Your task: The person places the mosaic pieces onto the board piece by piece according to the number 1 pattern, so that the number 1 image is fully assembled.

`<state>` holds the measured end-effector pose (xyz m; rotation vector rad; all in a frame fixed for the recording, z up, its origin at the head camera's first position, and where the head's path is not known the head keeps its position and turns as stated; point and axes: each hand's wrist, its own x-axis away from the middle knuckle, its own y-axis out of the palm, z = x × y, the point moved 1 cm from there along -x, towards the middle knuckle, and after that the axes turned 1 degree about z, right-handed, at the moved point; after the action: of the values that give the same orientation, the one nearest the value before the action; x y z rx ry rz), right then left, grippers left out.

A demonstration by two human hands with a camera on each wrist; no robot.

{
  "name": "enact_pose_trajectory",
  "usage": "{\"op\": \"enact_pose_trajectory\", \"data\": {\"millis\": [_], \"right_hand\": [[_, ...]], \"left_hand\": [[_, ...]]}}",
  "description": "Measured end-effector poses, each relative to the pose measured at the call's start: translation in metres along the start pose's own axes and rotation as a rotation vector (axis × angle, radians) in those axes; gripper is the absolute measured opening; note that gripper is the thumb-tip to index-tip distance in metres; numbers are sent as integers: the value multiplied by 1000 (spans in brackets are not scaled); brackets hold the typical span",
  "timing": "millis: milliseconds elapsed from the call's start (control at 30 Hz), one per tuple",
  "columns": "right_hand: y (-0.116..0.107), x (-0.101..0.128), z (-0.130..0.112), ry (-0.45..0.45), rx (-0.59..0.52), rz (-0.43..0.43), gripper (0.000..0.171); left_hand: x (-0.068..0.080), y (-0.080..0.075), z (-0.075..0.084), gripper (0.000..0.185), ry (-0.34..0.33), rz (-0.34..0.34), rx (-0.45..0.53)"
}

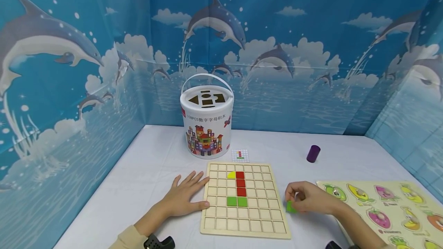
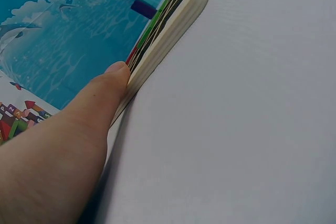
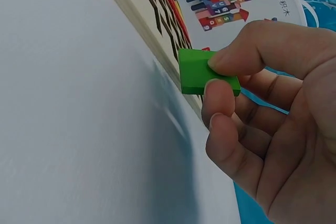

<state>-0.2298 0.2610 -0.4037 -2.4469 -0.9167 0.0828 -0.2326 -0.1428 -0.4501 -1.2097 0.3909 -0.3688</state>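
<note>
My right hand (image 1: 309,198) pinches a green square tile (image 3: 197,72) between thumb and fingers, just off the right edge of a wooden grid board (image 1: 256,214). On the board stand three red tiles (image 1: 240,183) in a column. A yellow quarter-round tile (image 1: 231,175) sits left of the top red one. Two green tiles (image 1: 237,201) lie side by side below the column. My left hand (image 1: 185,197) lies flat with fingers spread at the board's left edge, and its thumb (image 2: 100,93) touches that edge.
Behind the board stand a white lidded bucket (image 1: 207,122) and a small pattern card (image 1: 240,155). A purple cylinder (image 1: 313,153) lies at the back right. A fruit picture board (image 1: 391,206) occupies the right side, partly under the right forearm. Dolphin-printed curtains (image 1: 277,87) surround the table.
</note>
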Motion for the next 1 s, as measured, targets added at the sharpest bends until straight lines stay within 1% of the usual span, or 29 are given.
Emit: {"op": "enact_pose_trajectory", "data": {"millis": [167, 400, 667, 1000], "right_hand": [[4, -7, -6, -23, 14, -4, 11], [8, -15, -11, -85, -8, -31, 10], [15, -27, -20, -110, 56, 4, 11], [26, -41, -28, -140, 21, -8, 11]], "left_hand": [[0, 0, 0, 80, 2, -1, -1], [0, 0, 0, 81, 0, -3, -5], [0, -1, 0, 82, -13, -10, -8], [0, -2, 1, 82, -4, -1, -4]]}}
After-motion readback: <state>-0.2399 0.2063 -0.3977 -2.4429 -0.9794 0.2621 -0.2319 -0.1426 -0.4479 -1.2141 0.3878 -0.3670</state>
